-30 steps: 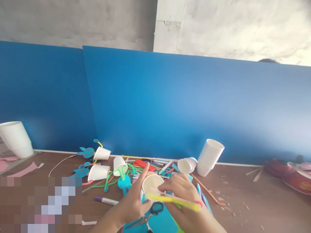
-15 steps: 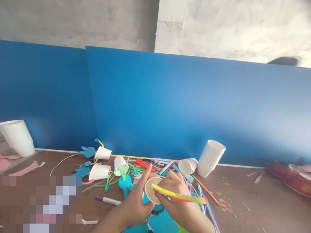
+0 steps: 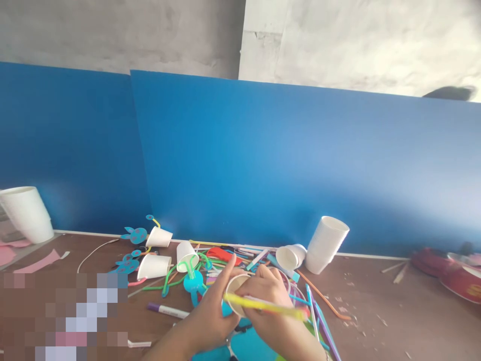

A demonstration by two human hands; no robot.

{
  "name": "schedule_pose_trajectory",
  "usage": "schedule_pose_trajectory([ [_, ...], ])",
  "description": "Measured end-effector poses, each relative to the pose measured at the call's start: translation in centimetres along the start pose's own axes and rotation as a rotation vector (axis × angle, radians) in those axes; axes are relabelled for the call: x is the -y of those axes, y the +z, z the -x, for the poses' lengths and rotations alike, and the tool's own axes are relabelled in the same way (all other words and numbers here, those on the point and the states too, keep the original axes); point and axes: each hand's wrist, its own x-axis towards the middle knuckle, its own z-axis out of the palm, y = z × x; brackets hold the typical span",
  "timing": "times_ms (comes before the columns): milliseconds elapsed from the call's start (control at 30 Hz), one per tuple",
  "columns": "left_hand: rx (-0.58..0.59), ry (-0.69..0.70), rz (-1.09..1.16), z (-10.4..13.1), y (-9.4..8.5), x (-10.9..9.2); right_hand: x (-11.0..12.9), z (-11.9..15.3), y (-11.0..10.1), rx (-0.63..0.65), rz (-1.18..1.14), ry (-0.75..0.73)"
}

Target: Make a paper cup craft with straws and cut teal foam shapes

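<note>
A white paper cup (image 3: 233, 286) is in my left hand (image 3: 212, 313), its opening turned toward me and the fingers curved round its side. My right hand (image 3: 272, 306) is at the cup's mouth, its fingertips partly inside. A yellow strip or straw (image 3: 263, 304) lies across the right hand, from the cup's rim to a reddish end on the right; the fingers hold it. The right fingertips inside the cup are hidden. Blue paper (image 3: 251, 346) lies below the hands.
Cups with blue rabbit cutouts (image 3: 135, 235) lie at the left. Behind the hands are straws, a red object (image 3: 223, 254) and pens. Cup stacks (image 3: 326, 245) stand right and far left. A blue partition (image 3: 263, 165) closes off the back. Red bowls (image 3: 462, 281) are far right.
The right hand has moved slightly left and deeper into the cup. The yellow strip has shifted left and downward with it. The left hand has barely moved.
</note>
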Motion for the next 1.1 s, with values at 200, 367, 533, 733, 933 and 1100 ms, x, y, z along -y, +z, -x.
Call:
schedule_pose_trajectory([
  [200,0.009,-0.019,-0.025,0.0,0.0,-0.2,0.3,-0.1,0.0,-0.013,-0.049,0.05],
  [367,0.011,-0.029,-0.023,0.0,0.2,-0.1,-0.1,0.1,0.5,-0.056,-0.003,0.082],
  [533,0.029,-0.035,-0.081,0.2,0.6,0.9,-0.8,0.3,1.0,0.001,0.108,-0.006],
  [733,-0.01,-0.038,-0.053,0.0,0.8,1.2,-0.7,0.3,0.7,0.03,0.051,-0.002],
  [933,-0.039,-0.021,0.124,-0.9,0.1,1.5,-1.2,0.0,0.2,-0.117,-0.342,0.268],
  [1100,-0.318,-0.336,0.788,-1.7,-0.5,1.2,-2.2,-0.3,-0.4,-0.401,-0.605,0.316],
])
